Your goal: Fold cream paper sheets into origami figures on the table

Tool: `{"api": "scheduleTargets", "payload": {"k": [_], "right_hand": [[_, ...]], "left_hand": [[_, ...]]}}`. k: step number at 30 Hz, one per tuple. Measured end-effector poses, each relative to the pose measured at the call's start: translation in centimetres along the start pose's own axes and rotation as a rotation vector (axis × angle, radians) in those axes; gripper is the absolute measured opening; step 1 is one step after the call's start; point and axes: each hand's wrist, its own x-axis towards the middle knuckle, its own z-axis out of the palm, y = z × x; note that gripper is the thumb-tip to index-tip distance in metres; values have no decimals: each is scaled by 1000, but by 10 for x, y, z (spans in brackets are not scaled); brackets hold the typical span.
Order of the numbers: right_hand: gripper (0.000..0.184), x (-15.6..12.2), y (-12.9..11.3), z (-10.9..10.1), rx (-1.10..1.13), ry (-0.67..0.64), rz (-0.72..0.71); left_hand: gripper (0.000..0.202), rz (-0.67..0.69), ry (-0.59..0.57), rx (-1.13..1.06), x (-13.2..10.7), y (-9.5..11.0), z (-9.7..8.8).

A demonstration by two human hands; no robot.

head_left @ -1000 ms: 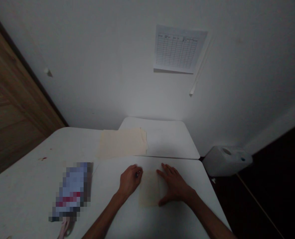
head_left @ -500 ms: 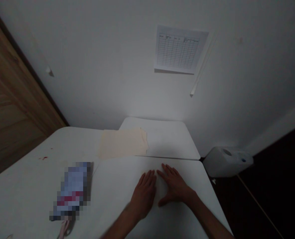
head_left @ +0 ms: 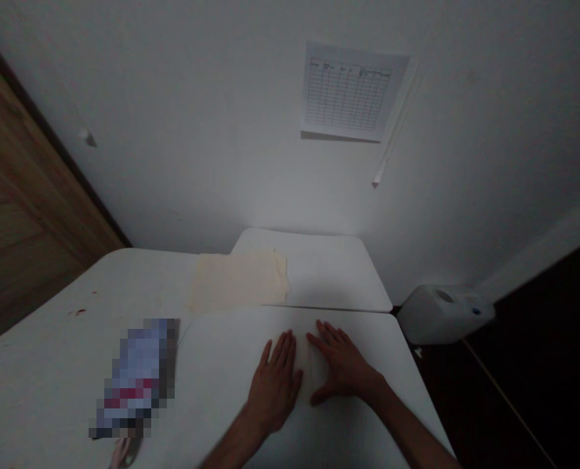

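Note:
My left hand [head_left: 274,385] lies flat on the white table [head_left: 221,365], fingers stretched forward. Right beside it, my right hand [head_left: 341,366] also rests flat with fingers spread. A pale sheet of paper [head_left: 307,374] lies under and between both hands; only a narrow strip of it shows between them. Neither hand grips anything.
A stack of cream folders [head_left: 238,280] lies at the table's far side. A blurred-out item [head_left: 136,378] sits to the left. A second white table [head_left: 314,267] stands against the wall, under a printed chart [head_left: 351,91]. A white container [head_left: 444,312] stands on the dark floor, right.
My left hand went from curled at the paper's left edge to lying flat on top of it, covering most of the sheet. My right hand stayed put.

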Motion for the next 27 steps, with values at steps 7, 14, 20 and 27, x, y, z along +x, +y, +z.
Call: {"api": "scheduleTargets", "payload": {"k": [7,14,20,27], "right_hand": [[127,-1,-2,-3,-2,-4,-1],[132,10,-8,-4,-51,-6,-61],[135,30,-15,-8,-79,-81,-109],[132,29,-12,-5,-87,-73,-94]], "left_hand": [[61,-40,-3,14,-10,-16,-6],[60,-26,-2,14,-9,-15,-9],[60,-26,8,-1,-9,-17,-11],[62,-41,10,-9,-10,-17,-11]]}}
